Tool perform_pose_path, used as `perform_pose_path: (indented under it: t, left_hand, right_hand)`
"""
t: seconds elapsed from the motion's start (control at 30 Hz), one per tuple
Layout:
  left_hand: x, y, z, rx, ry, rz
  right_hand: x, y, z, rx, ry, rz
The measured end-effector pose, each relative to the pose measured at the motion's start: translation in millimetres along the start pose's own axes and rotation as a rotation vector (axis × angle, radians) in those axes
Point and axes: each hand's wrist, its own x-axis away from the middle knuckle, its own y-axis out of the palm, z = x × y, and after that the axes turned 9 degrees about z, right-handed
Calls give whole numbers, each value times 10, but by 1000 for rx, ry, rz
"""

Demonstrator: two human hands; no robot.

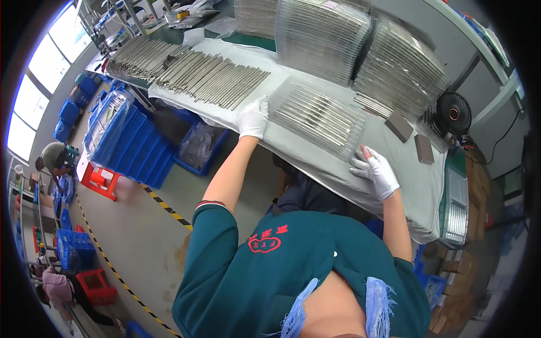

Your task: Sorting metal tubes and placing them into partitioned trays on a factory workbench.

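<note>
A clear plastic tray lies on the cloth-covered table in front of me, with a row of slim metal rods in it. My left hand, in a white glove, is closed at the tray's left edge; its fingertips are partly hidden. By the tray's near right corner is my right hand, also gloved, with a bare thumb tip and the fingers spread apart. Many more metal rods lie side by side on the table to the left.
Tall stacks of filled clear trays stand at the back. Two brown blocks and a black fan are at the right. Blue crates and a red stool stand on the floor at left. Two people are farther left.
</note>
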Motion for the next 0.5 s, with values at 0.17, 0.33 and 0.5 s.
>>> perform_pose_path:
  t: [0.17, 0.33, 0.5]
  left_hand:
    - [-10, -114, 103, 89, -23, -32]
    - [-81, -159, 90, 106, -49, -74]
    - [-57, -162, 142, 160, -29, -43]
  right_hand:
    - [-73, 46, 119, -204, 24, -60]
    - [-453, -45, 0, -463, 368, -98]
    - [-655, 72, -136, -375, 432, -27]
